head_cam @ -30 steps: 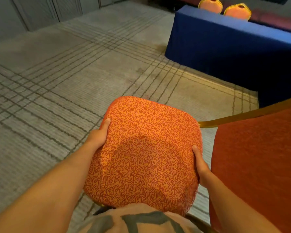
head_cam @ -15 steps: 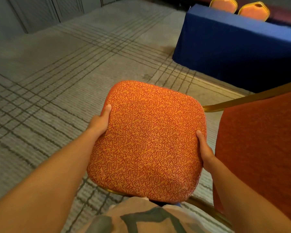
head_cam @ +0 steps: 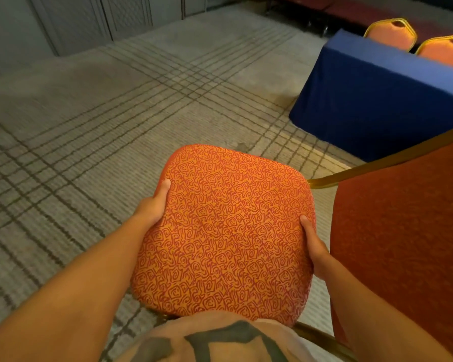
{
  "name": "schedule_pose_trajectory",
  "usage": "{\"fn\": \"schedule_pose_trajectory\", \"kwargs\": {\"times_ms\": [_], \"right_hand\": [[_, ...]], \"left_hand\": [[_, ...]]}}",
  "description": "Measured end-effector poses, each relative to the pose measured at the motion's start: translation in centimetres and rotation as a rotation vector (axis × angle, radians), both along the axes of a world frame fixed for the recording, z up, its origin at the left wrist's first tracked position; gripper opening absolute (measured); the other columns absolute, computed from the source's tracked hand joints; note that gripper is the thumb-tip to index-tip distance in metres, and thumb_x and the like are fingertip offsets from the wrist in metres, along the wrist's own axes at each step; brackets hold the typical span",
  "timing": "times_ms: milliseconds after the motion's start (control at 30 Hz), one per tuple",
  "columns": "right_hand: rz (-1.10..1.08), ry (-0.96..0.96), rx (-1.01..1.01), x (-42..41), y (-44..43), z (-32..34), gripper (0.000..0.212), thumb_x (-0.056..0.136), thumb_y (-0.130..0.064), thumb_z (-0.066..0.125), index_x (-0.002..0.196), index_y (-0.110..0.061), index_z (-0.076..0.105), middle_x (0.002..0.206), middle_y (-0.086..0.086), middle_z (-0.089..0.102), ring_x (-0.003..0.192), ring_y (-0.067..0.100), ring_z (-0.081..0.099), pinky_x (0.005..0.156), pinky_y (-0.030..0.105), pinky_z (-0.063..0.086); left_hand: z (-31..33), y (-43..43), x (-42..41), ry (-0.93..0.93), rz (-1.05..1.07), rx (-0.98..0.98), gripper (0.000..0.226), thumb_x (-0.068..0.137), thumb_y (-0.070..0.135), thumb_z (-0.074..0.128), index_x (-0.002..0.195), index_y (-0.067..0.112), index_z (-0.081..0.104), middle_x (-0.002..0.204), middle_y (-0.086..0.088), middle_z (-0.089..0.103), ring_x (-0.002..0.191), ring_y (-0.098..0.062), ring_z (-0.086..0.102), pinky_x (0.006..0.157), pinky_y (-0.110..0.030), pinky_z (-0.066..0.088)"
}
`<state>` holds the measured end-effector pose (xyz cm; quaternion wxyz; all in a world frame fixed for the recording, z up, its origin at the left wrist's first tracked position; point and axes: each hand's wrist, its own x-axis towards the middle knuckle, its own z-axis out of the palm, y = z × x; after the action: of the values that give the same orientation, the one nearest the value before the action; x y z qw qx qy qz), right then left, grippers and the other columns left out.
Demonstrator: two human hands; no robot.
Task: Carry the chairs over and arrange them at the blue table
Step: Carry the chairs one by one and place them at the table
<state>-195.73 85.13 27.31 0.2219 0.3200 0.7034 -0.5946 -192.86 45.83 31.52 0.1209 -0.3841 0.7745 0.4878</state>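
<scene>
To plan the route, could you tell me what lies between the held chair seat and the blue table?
Only patterned carpet, shown bare in the head view.

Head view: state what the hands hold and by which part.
An orange chair, by its seat: left hand grips the left edge, right hand the right edge.

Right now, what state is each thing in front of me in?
chair, held by its seat between both hands, backrest at the right, legs hidden
left hand, grips the seat's left edge, thumb on top
right hand, grips the seat's right edge, thumb on top
blue table, standing ahead at the right, draped in cloth
left far chair, upright behind the table, only backrest showing
right far chair, the same
</scene>
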Motion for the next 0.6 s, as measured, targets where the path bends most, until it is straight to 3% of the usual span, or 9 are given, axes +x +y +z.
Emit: {"fn": "schedule_pose_trajectory", "kwargs": {"times_ms": [433, 600], "right_hand": [[0.015, -0.092, 0.001, -25.8, -10.2, -5.7, 0.119, 0.035, -0.099, 0.06, 0.129, -0.025, 0.061, 0.117, 0.008, 0.069, 0.107, 0.033, 0.065, 0.101, 0.053, 0.047], [-0.032, -0.022, -0.044, -36.2, -18.6, -2.9, 0.115, 0.031, -0.097, 0.063, 0.122, -0.026, 0.065, 0.114, 0.007, 0.071, 0.105, 0.029, 0.066, 0.102, 0.051, 0.048]], "left_hand": [[-2.2, -11.3, -25.1, -0.047, 0.037, 0.011, 0.096, 0.085, 0.078, 0.029, 0.133, -0.002, 0.053, 0.137, -0.025, 0.05, 0.128, -0.034, 0.048, 0.105, -0.035, 0.035], [-0.3, -18.5, -38.0, -0.02, -0.025, -0.037, 0.098, 0.083, 0.08, 0.025, 0.131, 0.0, 0.055, 0.135, -0.026, 0.052, 0.126, -0.035, 0.049, 0.105, -0.038, 0.036]]}}
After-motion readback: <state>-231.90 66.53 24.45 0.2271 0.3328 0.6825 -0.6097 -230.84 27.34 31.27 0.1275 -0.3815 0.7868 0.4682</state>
